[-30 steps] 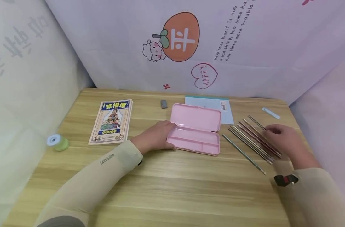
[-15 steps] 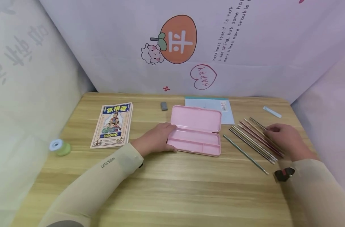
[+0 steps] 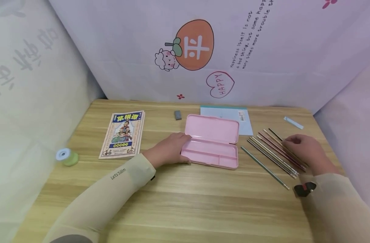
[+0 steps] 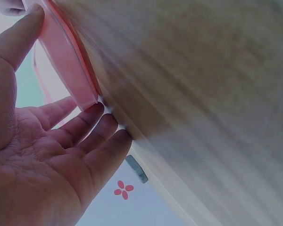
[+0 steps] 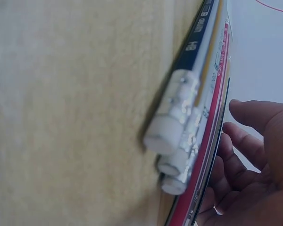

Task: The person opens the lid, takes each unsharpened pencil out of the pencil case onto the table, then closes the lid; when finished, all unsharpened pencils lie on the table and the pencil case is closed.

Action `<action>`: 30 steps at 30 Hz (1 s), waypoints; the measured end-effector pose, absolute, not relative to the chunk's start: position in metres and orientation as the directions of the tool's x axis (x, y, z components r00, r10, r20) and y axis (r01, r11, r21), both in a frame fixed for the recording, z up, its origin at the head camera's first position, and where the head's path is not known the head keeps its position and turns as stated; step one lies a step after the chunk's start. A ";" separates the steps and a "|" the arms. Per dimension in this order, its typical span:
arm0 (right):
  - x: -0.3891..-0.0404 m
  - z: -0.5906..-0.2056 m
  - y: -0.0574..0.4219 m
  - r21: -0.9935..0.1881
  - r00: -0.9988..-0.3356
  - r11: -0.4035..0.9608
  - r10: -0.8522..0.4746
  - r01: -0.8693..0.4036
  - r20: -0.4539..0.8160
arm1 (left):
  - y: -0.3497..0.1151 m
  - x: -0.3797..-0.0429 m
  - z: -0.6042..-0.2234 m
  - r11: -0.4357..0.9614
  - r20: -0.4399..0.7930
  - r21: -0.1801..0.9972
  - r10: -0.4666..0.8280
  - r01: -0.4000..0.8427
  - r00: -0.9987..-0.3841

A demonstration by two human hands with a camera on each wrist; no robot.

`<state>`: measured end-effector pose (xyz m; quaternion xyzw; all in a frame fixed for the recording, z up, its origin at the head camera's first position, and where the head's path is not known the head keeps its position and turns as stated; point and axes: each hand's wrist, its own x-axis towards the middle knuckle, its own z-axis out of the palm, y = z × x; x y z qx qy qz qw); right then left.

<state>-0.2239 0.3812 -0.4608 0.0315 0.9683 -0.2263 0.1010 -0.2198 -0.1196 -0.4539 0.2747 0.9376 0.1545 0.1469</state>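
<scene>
A pink pencil case (image 3: pixel 210 153) lies with its lid raised at the middle of the wooden table. My left hand (image 3: pixel 169 148) holds its left end, thumb at the front edge and fingers at the far side. In the left wrist view, the case (image 4: pixel 66 56) spans from thumb to fingertips. Several pencils (image 3: pixel 273 155) lie fanned out to the right of the case. At their outer side is my right hand (image 3: pixel 304 150), beside a dark pencil (image 3: pixel 275 134). The right wrist view shows loosely bent fingers (image 5: pixel 231 160) along the pencils, the thumb apart from the fingers.
A green pencil (image 3: pixel 264 167) lies apart, nearer the case. Behind the case are a light blue notebook (image 3: pixel 247 126) and a grey eraser (image 3: pixel 178 115). A booklet (image 3: pixel 122 135) and a green pot with a pale top (image 3: pixel 68 158) stand left. A light blue strip (image 3: pixel 293 122) lies back right.
The view has shifted slightly. By the right hand, the dark pencil's tip has moved a little toward the front. My left hand stays at the pencil case.
</scene>
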 end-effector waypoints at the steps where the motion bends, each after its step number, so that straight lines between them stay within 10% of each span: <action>1: -0.223 -0.460 0.381 -0.438 -0.977 0.892 0.015 0.110 -0.214 | -0.120 -0.220 -0.454 0.801 -0.189 0.370 0.561 0.471 -0.806; 13: -0.225 -0.450 0.348 -0.487 -0.985 0.870 -0.010 0.076 -0.172 | -0.121 -0.220 -0.454 0.796 -0.188 0.391 0.559 0.461 -0.807; 30: -0.217 -0.445 0.175 -0.618 -0.935 0.763 -0.333 -0.190 -0.124 | -0.121 -0.218 -0.453 0.805 -0.198 0.393 0.547 0.445 -0.814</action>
